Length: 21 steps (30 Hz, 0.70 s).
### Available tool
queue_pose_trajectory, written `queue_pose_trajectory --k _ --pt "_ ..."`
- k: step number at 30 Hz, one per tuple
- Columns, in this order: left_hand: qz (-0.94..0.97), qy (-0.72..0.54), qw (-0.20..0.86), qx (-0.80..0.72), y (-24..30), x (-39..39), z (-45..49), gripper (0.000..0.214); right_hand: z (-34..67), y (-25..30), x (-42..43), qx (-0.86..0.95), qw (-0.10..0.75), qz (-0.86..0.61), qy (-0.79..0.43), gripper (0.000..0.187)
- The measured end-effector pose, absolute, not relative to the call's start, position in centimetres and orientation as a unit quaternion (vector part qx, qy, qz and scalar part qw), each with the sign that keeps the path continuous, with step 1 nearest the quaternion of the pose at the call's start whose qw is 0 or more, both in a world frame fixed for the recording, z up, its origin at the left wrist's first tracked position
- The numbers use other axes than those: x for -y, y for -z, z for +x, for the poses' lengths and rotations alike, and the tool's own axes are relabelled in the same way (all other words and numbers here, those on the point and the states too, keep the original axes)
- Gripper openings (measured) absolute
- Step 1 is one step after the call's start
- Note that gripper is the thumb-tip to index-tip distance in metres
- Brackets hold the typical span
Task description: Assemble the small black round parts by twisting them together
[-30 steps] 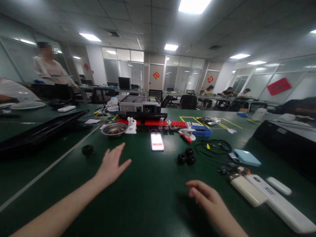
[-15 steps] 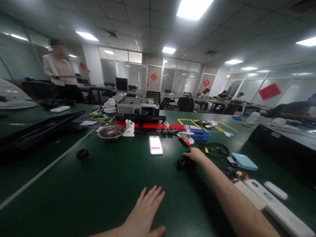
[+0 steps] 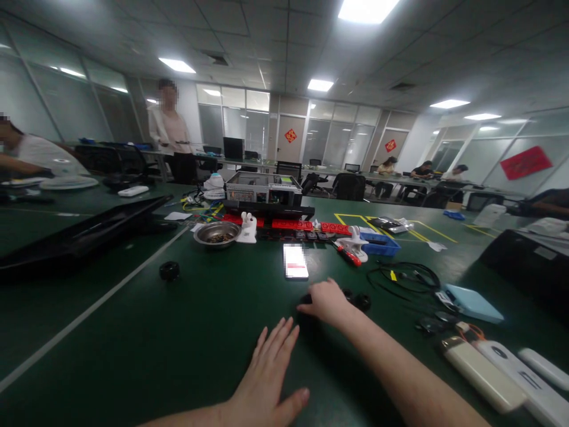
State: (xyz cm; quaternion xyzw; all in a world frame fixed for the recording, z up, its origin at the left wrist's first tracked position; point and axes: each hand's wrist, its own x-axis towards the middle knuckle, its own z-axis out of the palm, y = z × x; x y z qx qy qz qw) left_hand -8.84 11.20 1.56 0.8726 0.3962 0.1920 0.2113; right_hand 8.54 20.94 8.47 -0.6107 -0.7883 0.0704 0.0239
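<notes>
We record a dark green matte counter crossed by a pale line running toward 7 o'clock. Our left hand lies flat at 6 o'clock, fingers spread, holding nothing. Our right hand reaches to centre, palm down over small black round rubber parts; one shows at its 3 o'clock side, the rest are hidden, so we cannot tell whether that grip is closed on any.

At 12 o'clock of the right hand lies a white phone-like slab. A lone black round part sits at 9 o'clock, well apart. Further out stand a round steel bowl, a red strip of blocks and a grey open metal chassis. Coiled black cable and a pale blue flat case lie at 3 o'clock.

The room is an open office with glass partitions, ceiling panel lights and a standing person at 11 o'clock.
</notes>
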Motion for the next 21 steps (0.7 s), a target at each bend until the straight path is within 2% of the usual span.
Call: queue_pose_trajectory --k 2,4,7,10,13,16,21 --pt "0.858 -0.235 0.179 -0.421 -1.8 -11.2 -9.1 0.069 7.9 -9.2 -18.1 0.824 0.008 -0.552 -0.127 0.029" --pt "0.844 -0.28 0.158 -0.43 -2.2 -11.4 -9.3 0.066 7.5 -9.6 -16.3 0.852 0.03 -0.415 -0.317 0.028" --pt "0.83 -0.332 0.137 -0.427 -2.8 -11.9 -9.7 0.066 6.9 -9.0 -15.8 0.754 0.16 -0.347 -0.535 0.024" --pt "0.814 -0.316 0.126 -0.47 -3.6 -12.6 -9.6 0.071 6.2 -7.1 -16.5 0.577 0.283 -0.444 -0.625 0.028" --pt "0.799 -0.256 0.142 -0.526 -4.8 -13.2 -8.9 0.066 5.7 -5.5 -16.7 0.49 0.278 -0.508 -0.651 0.04" --pt "0.791 -0.213 0.137 -0.557 -5.8 -13.8 -7.8 0.053 5.5 -4.8 -16.4 0.507 0.245 -0.531 -0.633 0.05" --pt "0.775 -0.262 0.138 -0.558 -5.9 -15.0 -5.7 0.035 5.8 -4.3 -16.5 0.57 0.339 -0.551 -0.507 0.047"
